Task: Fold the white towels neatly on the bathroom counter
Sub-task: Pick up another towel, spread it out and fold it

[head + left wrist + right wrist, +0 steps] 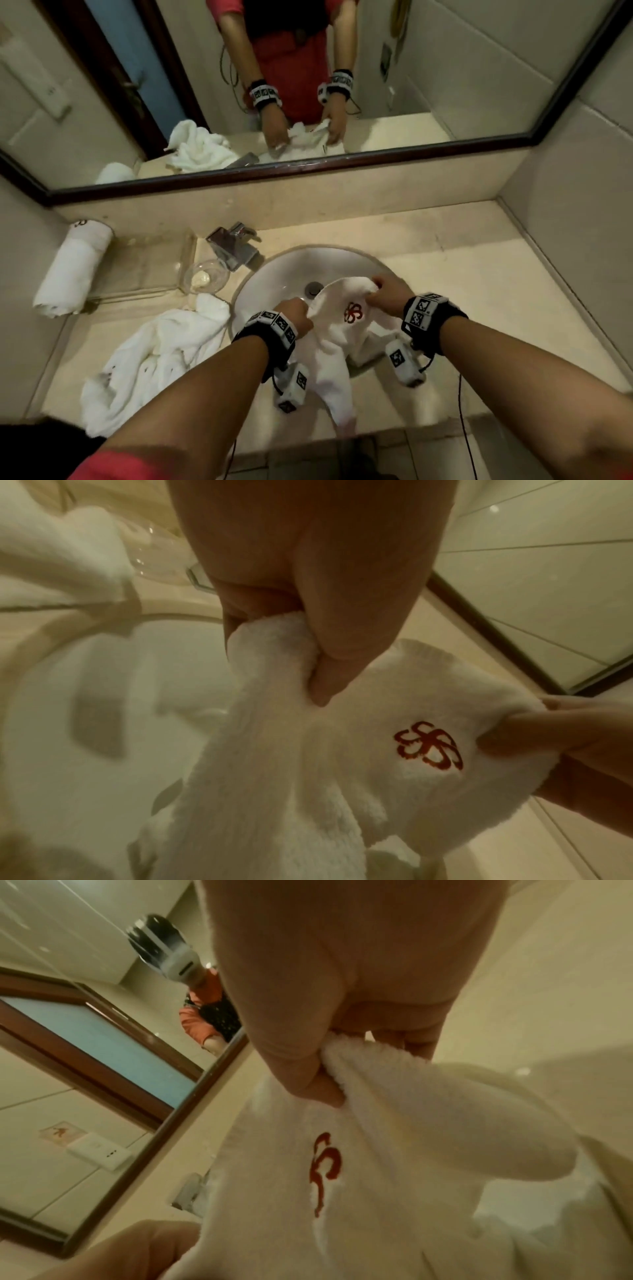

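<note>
A white towel (337, 346) with a red embroidered flower logo (352, 311) hangs over the sink basin (274, 274) and trails past the counter's front edge. My left hand (297, 314) pinches its upper left edge; in the left wrist view the thumb and fingers of the left hand (318, 653) bunch the towel (308, 777). My right hand (385, 294) grips the upper right edge, and the right wrist view shows the right hand (318, 1080) pinching the cloth (377, 1150) beside the logo (323, 1169). A second white towel (150, 356) lies crumpled on the counter left of the sink.
A rolled white towel (73, 267) lies at the far left by the wall. A chrome faucet (233, 246) and a glass soap dish (205, 275) stand behind the sink's left. A framed mirror (274, 85) runs along the back. Bare beige counter (479, 291) stretches right.
</note>
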Action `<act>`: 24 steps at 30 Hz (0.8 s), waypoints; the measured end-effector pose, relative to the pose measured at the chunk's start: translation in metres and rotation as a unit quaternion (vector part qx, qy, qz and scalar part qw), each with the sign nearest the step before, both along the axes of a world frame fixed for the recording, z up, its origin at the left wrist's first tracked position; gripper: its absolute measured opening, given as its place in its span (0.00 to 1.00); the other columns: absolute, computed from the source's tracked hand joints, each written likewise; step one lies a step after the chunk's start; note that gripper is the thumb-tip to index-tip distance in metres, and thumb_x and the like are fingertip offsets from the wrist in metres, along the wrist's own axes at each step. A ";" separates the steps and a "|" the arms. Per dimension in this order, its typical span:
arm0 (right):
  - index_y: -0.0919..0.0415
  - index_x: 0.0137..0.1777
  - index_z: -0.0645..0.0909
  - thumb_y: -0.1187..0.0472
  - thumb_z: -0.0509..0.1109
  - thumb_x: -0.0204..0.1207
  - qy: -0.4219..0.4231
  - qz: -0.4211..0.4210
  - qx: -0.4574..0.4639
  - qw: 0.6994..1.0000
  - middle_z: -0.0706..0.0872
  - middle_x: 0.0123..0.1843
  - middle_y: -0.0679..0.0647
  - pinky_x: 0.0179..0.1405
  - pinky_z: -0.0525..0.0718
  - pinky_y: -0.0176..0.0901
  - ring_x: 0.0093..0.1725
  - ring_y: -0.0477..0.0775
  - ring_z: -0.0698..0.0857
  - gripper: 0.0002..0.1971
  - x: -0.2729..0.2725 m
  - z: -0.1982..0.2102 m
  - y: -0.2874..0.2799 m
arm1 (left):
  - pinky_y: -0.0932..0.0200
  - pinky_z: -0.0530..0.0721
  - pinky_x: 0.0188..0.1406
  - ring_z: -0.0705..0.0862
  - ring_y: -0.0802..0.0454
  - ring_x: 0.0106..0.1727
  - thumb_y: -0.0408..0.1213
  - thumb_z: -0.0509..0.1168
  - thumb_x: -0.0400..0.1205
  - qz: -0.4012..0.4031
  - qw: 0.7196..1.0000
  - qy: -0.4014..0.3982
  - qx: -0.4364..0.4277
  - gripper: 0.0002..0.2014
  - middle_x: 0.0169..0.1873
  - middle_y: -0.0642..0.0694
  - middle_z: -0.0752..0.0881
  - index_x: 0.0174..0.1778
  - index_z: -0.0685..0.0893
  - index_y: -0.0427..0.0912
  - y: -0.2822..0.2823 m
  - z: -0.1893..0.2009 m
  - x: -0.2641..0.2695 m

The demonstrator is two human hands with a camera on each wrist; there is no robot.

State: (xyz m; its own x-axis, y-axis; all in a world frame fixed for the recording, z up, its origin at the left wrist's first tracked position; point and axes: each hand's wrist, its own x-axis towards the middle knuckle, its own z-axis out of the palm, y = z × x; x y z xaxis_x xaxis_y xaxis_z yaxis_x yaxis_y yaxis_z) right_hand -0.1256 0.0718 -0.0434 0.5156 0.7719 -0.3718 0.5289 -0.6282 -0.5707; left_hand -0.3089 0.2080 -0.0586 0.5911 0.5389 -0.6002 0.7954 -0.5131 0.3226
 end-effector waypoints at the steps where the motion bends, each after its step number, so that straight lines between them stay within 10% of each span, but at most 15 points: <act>1: 0.63 0.40 0.80 0.61 0.70 0.73 -0.012 -0.010 0.003 1.000 0.82 0.39 0.57 0.36 0.71 0.45 0.42 0.58 0.80 0.06 -0.005 0.008 -0.007 | 0.54 0.79 0.47 0.85 0.38 0.51 0.44 0.65 0.80 -0.002 1.000 -0.010 0.011 0.13 0.49 0.37 0.88 0.48 0.86 0.37 -0.003 0.007 -0.006; 6: 0.62 0.41 0.84 0.60 0.73 0.71 -0.033 -0.063 0.046 0.996 0.87 0.41 0.57 0.37 0.77 0.43 0.44 0.59 0.84 0.05 -0.024 0.046 -0.034 | 0.54 0.79 0.59 0.82 0.38 0.64 0.43 0.64 0.82 -0.002 0.996 -0.061 0.058 0.18 0.62 0.37 0.84 0.63 0.84 0.37 -0.011 0.048 -0.029; 13: 0.53 0.30 0.69 0.52 0.81 0.66 -0.098 -0.122 0.122 0.980 0.79 0.33 0.52 0.30 0.66 0.46 0.36 0.56 0.77 0.21 -0.050 0.128 -0.059 | 0.62 0.73 0.32 0.89 0.40 0.44 0.44 0.68 0.80 0.032 0.973 -0.208 0.094 0.08 0.36 0.42 0.88 0.41 0.86 0.43 -0.010 0.130 -0.051; 24: 0.55 0.37 0.80 0.49 0.66 0.82 -0.148 -0.145 0.124 0.970 0.77 0.27 0.50 0.23 0.67 0.40 0.35 0.56 0.80 0.14 -0.100 0.242 -0.089 | 0.55 0.77 0.44 0.86 0.37 0.54 0.43 0.63 0.84 0.002 0.925 -0.345 0.158 0.13 0.48 0.34 0.89 0.50 0.89 0.38 -0.018 0.247 -0.070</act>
State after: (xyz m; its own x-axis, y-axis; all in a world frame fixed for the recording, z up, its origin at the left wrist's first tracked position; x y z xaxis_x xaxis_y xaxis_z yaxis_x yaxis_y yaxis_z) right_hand -0.2261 -0.0170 0.1984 0.7799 0.6258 0.0042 0.5145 -0.6373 -0.5737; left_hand -0.3789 0.1898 0.1883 0.7717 0.6267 0.1084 0.4581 -0.6659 0.5887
